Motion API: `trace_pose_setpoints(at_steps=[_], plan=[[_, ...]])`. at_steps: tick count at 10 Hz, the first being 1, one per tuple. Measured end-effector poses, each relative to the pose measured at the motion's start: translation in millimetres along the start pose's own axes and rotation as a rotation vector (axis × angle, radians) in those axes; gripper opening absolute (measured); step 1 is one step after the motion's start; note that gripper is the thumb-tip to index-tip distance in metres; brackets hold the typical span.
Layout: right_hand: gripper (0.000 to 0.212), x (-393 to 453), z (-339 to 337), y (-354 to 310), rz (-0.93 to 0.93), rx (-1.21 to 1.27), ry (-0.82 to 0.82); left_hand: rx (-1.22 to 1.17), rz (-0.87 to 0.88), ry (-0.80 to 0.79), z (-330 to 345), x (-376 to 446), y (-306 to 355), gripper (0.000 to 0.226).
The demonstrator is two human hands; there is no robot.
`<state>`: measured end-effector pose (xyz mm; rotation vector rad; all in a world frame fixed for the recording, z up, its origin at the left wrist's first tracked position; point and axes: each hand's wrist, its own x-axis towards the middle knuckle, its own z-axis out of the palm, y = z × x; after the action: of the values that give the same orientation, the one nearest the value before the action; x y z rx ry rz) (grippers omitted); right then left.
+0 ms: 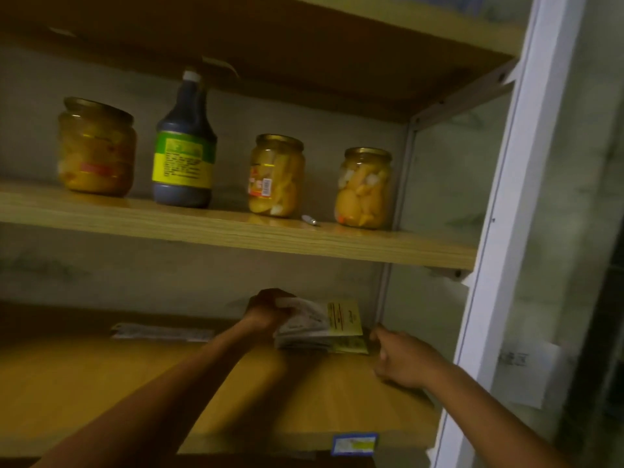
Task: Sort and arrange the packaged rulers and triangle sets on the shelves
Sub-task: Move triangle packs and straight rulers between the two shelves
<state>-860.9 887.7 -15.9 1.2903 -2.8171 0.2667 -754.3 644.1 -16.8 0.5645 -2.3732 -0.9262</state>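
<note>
Head view: left hand [270, 307] grips the top of a stack of packaged sets [317, 329] at the lower shelf's [101, 383] back right. Right hand [400, 358], fingers loosely curled and holding nothing, sits just beside the stack.

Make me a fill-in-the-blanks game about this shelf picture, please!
1. The shelf above the hands holds ____ glass jars of yellow fruit.
2. Between the first two jars from the left stands a dark ____ with a green and yellow label.
3. The left hand grips the stack of packets on the ____ shelf.
4. The right hand is beside the stack's ____ end.

Missing words: three; bottle; lower; right
</note>
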Motion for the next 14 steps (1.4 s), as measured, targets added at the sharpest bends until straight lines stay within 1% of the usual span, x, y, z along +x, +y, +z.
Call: trace_pose_setpoints(at_steps=[1, 2, 3, 4, 5, 6, 7, 8, 9, 10, 11, 12, 13, 14], plan=[[0.051, 4, -1, 0, 0.011, -0.011, 0.004, 0.044, -0.006, -0.065, 23, 26, -9, 0.029], [0.056, 11, 1, 6, 0.032, -0.037, -0.012, 0.035, -0.046, -0.097, 50, 68, -48, 0.039], [0.059, 23, 3, 12, 0.046, -0.047, 0.013, 0.006, -0.073, -0.148, 49, 64, -45, 0.040], [0.063, 33, 6, 14, 0.056, -0.030, 0.014, 0.048, -0.055, -0.180, 59, 75, -52, 0.031], [0.066, 41, 7, 16, 0.072, -0.013, 0.006, 0.092, -0.020, -0.188, 67, 81, -62, 0.038], [0.069, 46, 11, 15, 0.086, -0.010, -0.003, 0.273, 0.038, -0.124, 69, 76, -59, 0.052], [0.065, 44, 13, 9, 0.070, 0.004, -0.014, 0.407, 0.029, -0.082, 68, 69, -53, 0.050], [0.051, 36, 11, 4, 0.048, 0.029, -0.013, 0.417, 0.062, -0.109, 51, 63, -47, 0.042], [0.046, 31, 8, 0, 0.019, 0.070, -0.015, 0.354, -0.003, -0.225, 23, 49, -40, 0.041], [0.049, 27, 7, -11, -0.049, 0.223, -0.039, 0.199, -0.078, -0.421, -9, 19, -43, 0.029], [0.048, 22, 14, -33, -0.117, 0.321, -0.084, 0.127, -0.125, -0.373, -47, -25, -49, 0.020], [0.042, 19, 29, -58, -0.187, 0.309, -0.102, 0.134, -0.155, -0.291, -82, -82, -34, 0.026], [0.043, 10, 36, -95, -0.264, 0.308, -0.107, 0.255, -0.212, -0.236, -112, -124, -47, 0.033], [0.048, 1, 37, -139, -0.333, 0.304, -0.158, 0.317, -0.262, -0.168, -149, -168, -59, 0.037]])
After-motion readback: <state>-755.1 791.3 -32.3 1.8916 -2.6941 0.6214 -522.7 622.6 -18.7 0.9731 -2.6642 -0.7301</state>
